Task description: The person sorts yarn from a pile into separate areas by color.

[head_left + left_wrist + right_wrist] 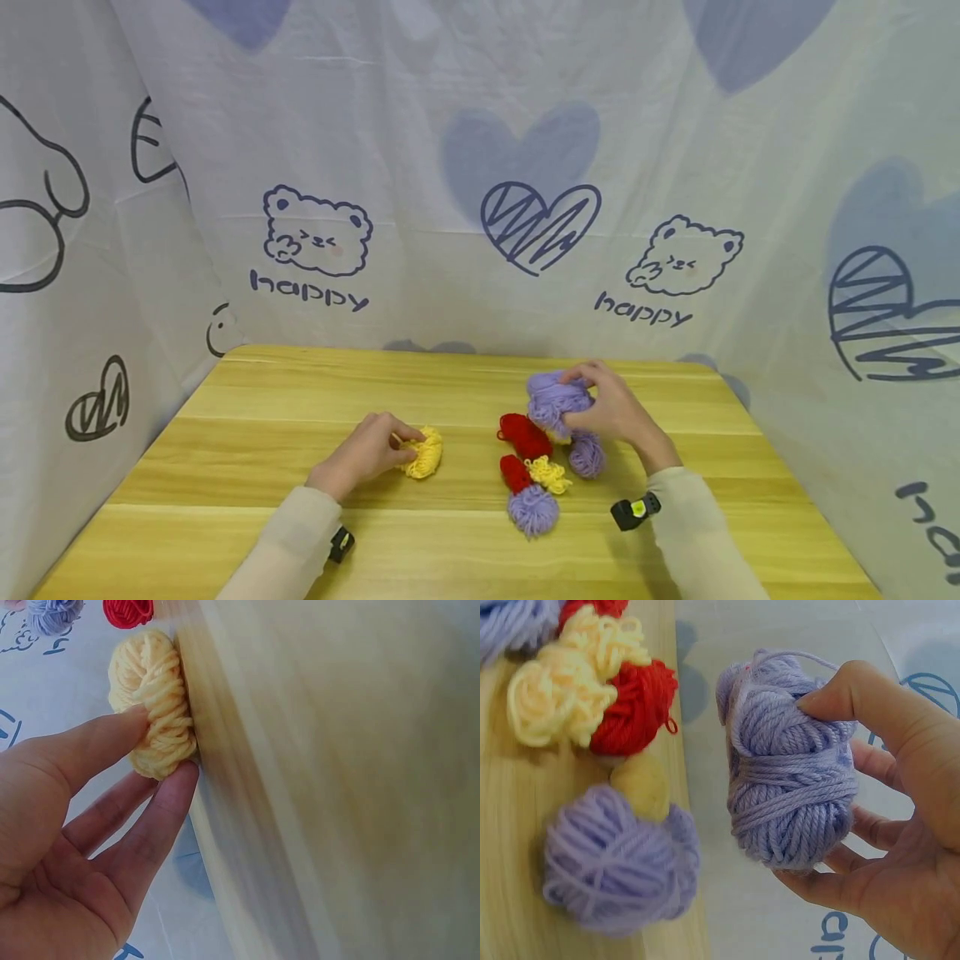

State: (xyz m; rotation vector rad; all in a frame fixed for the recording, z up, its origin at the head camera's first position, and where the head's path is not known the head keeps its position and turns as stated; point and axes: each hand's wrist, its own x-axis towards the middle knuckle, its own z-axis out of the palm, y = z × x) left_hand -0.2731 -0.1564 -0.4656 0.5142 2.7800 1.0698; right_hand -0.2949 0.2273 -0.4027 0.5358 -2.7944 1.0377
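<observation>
Left hand (365, 454) pinching a yellow yarn bundle (425, 452) on the tabletop (262, 400), left of centre, grip clamped on it. Near the middle, a cluster of red, yellow and purple yarn balls (534, 475). Right hand (615, 412) lifted just above the cluster toward the far edge, grip closed round a purple yarn skein (551, 402).

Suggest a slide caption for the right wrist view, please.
Right hand grips a purple yarn skein above mixed yarn balls.
</observation>
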